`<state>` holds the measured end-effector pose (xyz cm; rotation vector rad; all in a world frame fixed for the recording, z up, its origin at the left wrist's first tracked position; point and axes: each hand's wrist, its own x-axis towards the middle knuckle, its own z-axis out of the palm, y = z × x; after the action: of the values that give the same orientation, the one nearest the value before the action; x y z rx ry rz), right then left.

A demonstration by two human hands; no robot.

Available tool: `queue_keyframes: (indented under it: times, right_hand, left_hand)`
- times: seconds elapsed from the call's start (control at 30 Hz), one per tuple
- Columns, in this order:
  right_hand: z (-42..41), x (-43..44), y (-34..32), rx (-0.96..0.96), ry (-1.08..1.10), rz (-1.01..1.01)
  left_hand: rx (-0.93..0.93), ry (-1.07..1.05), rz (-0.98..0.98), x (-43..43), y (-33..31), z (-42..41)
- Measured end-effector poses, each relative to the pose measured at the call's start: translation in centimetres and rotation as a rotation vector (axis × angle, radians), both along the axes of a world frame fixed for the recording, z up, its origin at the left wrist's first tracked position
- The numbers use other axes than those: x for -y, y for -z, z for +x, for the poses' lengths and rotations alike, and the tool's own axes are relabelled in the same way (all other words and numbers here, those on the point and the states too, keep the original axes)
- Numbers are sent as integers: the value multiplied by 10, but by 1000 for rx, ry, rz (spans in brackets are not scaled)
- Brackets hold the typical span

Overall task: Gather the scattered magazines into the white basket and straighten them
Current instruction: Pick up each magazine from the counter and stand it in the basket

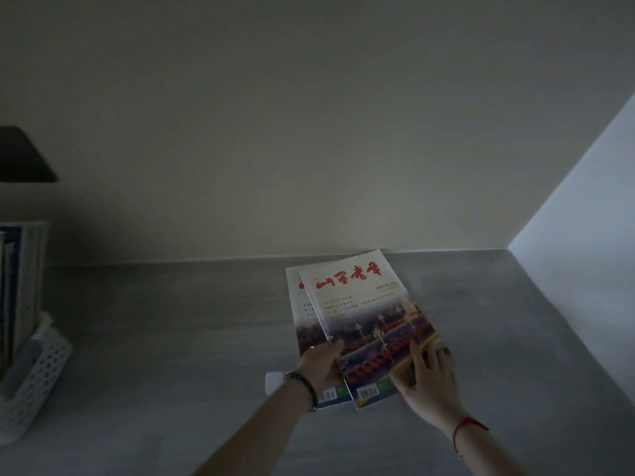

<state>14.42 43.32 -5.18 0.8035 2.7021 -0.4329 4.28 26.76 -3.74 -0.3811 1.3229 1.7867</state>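
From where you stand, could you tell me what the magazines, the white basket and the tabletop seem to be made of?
The magazines are paper with printed, probably glossy covers: thin edges, slight sheen. The basket looks like white moulded plastic, given its regular punched holes. The tabletop is smooth, matt and grey, perhaps laminate or stone; the dim light leaves that open.

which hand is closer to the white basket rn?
Left. The left hand grips the magazines at their left edge, toward the white basket at far left; the right hand holds their right edge, farther off.
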Motion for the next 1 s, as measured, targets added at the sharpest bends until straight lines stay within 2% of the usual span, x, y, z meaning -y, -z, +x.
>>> queue_keyframes:
  times: [0.07, 0.17, 0.27, 0.33, 0.4, 0.47, 0.57, 0.7, 0.83, 1.0]
  right_hand:
    - [1, -1, 4, 10, -10, 2]
    - [2, -7, 6, 23, -15, -25]
    - [1, -16, 1, 15, 3, -112]
    - [-2, -18, -6, -173, 64, -205]
    - [-8, -14, -20, -425, 141, -417]
    - [-18, -6, -39, -592, 217, -630]
    - [-38, 14, -72, -687, 281, -816]
    - [-66, 65, -112, -718, 214, -981]
    - [-105, 153, -140, -737, 59, -974]
    - [-150, 287, -159, -788, -128, -944]
  left_hand:
    - [-35, 4, -29, -14, 0, 10]
    - [-205, -1, -171, -26, 0, 22]
    - [-382, 33, -170, -20, -5, 19]
    - [-488, 88, -164, -8, -13, 10]
    - [-527, 134, -96, 10, -21, -1]
    - [-589, 183, 2, 33, -31, -10]
    - [-747, 187, 76, 73, -51, -22]
    - [-837, 70, 109, 142, -90, -42]
    - [-819, -127, 3, 237, -122, -63]
    - [-984, -269, -382, 375, -154, -90]
